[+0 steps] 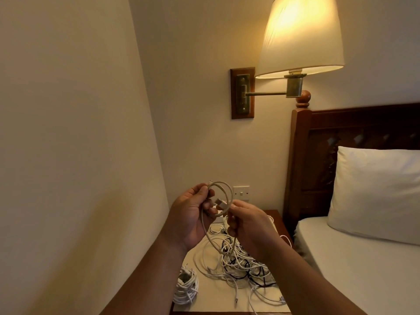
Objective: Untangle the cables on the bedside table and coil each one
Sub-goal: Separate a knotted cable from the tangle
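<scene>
My left grip (191,217) holds the beige cable (225,189) in loops so my right grip (250,223), pinching its tail, can wind another turn.

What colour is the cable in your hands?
The cable is off-white, best seen in the head view.

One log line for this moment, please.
step: coiling cable | left hand: holds loop | right hand: pinches cable below loop | tangle: on table | coil: lies front-left
</scene>
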